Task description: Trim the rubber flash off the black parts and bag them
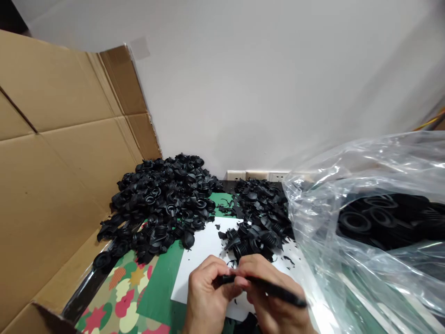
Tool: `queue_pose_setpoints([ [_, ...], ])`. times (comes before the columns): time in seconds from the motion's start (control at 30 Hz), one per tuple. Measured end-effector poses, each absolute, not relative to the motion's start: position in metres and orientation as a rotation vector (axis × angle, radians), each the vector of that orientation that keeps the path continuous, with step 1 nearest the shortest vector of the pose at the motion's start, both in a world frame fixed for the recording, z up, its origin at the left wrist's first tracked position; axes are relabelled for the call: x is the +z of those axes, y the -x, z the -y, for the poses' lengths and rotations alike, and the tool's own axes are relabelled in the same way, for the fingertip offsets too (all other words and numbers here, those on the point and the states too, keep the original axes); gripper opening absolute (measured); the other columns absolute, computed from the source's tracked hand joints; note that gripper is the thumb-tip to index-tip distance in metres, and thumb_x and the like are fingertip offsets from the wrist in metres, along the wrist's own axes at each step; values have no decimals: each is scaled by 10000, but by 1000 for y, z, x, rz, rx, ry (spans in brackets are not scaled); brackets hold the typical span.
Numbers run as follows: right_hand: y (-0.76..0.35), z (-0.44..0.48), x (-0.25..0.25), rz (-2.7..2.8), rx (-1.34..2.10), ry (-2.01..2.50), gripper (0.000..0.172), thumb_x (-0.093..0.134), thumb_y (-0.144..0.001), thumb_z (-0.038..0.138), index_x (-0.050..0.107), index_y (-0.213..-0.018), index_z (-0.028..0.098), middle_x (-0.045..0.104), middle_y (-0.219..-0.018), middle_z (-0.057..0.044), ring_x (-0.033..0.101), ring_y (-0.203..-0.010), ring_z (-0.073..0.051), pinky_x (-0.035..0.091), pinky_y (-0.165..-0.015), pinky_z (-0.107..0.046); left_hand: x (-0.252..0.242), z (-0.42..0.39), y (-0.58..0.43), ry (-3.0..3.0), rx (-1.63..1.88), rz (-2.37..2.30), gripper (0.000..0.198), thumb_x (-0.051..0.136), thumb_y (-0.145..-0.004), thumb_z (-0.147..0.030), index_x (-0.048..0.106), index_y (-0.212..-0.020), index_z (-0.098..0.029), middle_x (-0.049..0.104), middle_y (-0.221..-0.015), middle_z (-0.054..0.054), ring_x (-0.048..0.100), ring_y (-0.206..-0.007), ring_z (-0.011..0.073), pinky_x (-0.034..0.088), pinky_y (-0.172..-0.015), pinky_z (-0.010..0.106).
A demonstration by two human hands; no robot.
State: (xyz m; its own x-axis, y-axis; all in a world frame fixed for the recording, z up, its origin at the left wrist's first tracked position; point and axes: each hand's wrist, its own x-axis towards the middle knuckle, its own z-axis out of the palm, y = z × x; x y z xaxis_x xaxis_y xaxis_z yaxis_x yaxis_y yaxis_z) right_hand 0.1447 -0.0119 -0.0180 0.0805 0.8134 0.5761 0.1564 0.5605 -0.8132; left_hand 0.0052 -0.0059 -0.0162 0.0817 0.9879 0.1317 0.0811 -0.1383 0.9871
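1. Part point(225, 279): black, small, mostly hidden by fingers; held just above the white sheet, low in the view, between both hands.
2. Left hand point(207, 293): fingers closed, thumb and forefinger pinching the part.
3. Right hand point(266, 284): closed around the rod, fingertips meeting those of the left hand at the part.
4. Rod point(283, 293): black, slim, slanting down to the right; its far end lies under the fingers, so its kind cannot be told.
5. White sheet point(196, 253): beneath the hands, on a green sheet point(160, 290).
6. Left heap point(163, 204): black ribbed and cupped pieces, large, beside cardboard point(69, 153).
7. Right heap point(259, 218): similar black pieces, partly on the white sheet, just beyond the hands; thin scraps point(288, 260) beside it.
8. Clear bag point(316, 208): at right, black ringed pieces point(358, 221) inside.
9. Patterned sheet point(125, 301): lower left, multicoloured.
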Motion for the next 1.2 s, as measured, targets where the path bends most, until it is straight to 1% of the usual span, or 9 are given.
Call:
queue_pose_setpoints([
  [0.07, -152, 8, -16, 1541, 306, 913, 132, 541, -815, 137, 647, -793, 212, 661, -729, -53, 638, -625, -170, 515, -531, -246, -17, 7, -6, -1423, 1228, -1140, 175, 690, -581, -16, 706, -602, -188, 594, -650, -1, 547, -628, 154, 417, -569, 226],
  [0.13, -160, 4, -16, 1464, 223, 995, 105, 564, -806, 146, 642, -788, 214, 665, -747, -58, 645, -652, -180, 521, -524, -251, -17, 7, -6, -1387, 1254, -1157, 195, 690, -558, -10, 712, -621, -193, 600, -667, -1, 550, -633, 153, 422, -569, 223],
  [0.2, -166, 1, -17, 1293, 368, 1098, 53, 600, -803, 237, 642, -787, 209, 658, -683, -42, 623, -557, -169, 501, -443, -242, -16, 5, -7, -1328, 1258, -1184, 182, 705, -536, -30, 720, -623, -189, 597, -668, 2, 546, -627, 153, 423, -555, 221],
  [0.3, -166, 1, -19, 1072, 727, 1177, 187, 628, -782, 373, 648, -803, 189, 585, -474, 16, 550, -411, -143, 455, -380, -229, -15, 2, -7, -1257, 1241, -1207, 170, 708, -509, -41, 724, -611, -176, 592, -667, 6, 544, -614, 152, 422, -535, 218],
  [0.37, -161, 4, -18, 994, 919, 1133, 254, 666, -738, 419, 653, -792, 171, 559, -435, 27, 524, -391, -133, 441, -391, -230, -14, 2, -7, -1227, 1234, -1217, 185, 696, -497, -31, 723, -615, -171, 589, -667, 3, 545, -606, 150, 424, -530, 217],
  [0.63, -148, 12, -16, 976, 1245, 966, 280, 717, -687, 429, 650, -751, 164, 552, -496, 16, 478, -415, -117, 386, -406, -234, -13, 4, -8, -1186, 1223, -1202, 161, 733, -498, -59, 719, -621, -162, 585, -653, 5, 546, -592, 153, 430, -533, 233],
  [0.8, -145, 12, -21, 1015, 1267, 948, 254, 711, -698, 408, 649, -758, 169, 606, -601, -7, 488, -416, -105, 388, -408, -228, -13, 4, -8, -1222, 1214, -1201, 114, 766, -531, -110, 726, -627, -158, 582, -655, 16, 543, -604, 160, 428, -541, 241],
  [1.0, -145, 10, -23, 1024, 1265, 941, 249, 686, -727, 407, 656, -754, 160, 523, -490, 33, 459, -401, -100, 371, -418, -226, -14, 6, -7, -1295, 1224, -1204, 76, 774, -572, -149, 723, -627, -159, 576, -657, 16, 549, -608, 160, 424, -543, 239],
  [1.2, -140, 16, -22, 1101, 1165, 873, 139, 661, -766, 337, 662, -745, 199, 599, -677, -8, 482, -408, -87, 392, -388, -214, -16, 6, -7, -1305, 1268, -1221, 120, 795, -527, -127, 709, -598, -169, 584, -633, 7, 547, -591, 161, 421, -530, 238],
])
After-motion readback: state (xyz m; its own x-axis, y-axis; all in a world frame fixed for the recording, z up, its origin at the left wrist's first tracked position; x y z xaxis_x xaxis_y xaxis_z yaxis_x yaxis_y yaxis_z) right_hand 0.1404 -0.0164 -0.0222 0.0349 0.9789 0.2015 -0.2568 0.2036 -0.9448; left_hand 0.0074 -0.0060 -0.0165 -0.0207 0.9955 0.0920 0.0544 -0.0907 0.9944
